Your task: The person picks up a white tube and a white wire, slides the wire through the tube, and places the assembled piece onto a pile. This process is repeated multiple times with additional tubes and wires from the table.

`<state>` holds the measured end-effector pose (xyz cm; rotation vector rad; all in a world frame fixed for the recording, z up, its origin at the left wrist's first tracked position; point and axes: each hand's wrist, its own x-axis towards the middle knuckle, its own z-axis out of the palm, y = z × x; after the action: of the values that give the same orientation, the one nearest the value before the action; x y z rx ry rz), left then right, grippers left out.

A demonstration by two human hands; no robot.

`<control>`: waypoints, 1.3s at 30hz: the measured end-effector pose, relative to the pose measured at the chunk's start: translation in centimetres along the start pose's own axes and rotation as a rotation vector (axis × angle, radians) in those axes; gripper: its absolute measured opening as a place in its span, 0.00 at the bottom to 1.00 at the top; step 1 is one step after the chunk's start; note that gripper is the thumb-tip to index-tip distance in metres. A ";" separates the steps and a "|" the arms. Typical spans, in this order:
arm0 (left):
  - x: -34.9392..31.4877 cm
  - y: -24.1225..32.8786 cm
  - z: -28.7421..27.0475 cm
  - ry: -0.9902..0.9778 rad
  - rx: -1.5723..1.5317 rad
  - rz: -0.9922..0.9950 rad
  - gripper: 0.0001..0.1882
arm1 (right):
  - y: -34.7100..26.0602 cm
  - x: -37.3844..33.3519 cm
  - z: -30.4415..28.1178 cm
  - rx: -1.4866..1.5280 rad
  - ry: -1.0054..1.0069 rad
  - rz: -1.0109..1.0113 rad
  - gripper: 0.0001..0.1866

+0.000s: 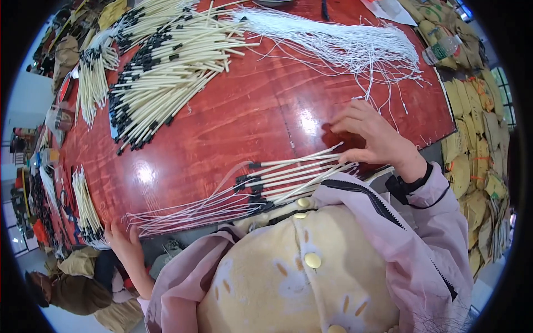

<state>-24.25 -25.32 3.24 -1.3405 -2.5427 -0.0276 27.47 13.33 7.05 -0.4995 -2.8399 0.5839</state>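
Note:
Several thin cream tubes (300, 176) with black end pieces lie side by side at the table's near edge. White cords (194, 213) trail from their black ends toward the left. My right hand (372, 133) hovers over the tubes' right ends, thumb and fingers apart, with nothing seen between them. At the cords' left ends is my left hand (126, 247), thumb apart from the fingers. It is low at the table edge, beside an upright-looking bundle of cream tubes (86, 202); its palm side is hidden.
A large pile of black-ended cream tubes (166, 77) covers the far left of the red table (244, 122). Loose white cords (344, 44) spread across the far right, near a plastic bottle (442, 50). Stacked sacks (472, 139) stand right of the table. Another person (72, 291) is at lower left.

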 end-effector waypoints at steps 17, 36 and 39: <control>22.2 45.4 4.9 0.177 -0.499 0.898 0.06 | 3.5 5.9 3.0 -0.152 0.308 0.210 0.31; 11.9 34.8 1.0 -0.057 -0.281 0.787 0.06 | 1.2 5.3 5.0 -0.294 -0.017 0.126 0.42; 12.0 32.3 1.9 -0.097 -0.449 0.663 0.05 | 1.0 5.1 4.9 -0.305 -0.043 0.103 0.44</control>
<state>-4.86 3.14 0.93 -2.3418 -2.1004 -0.4302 21.79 14.33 2.80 -0.6946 -2.9725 0.1761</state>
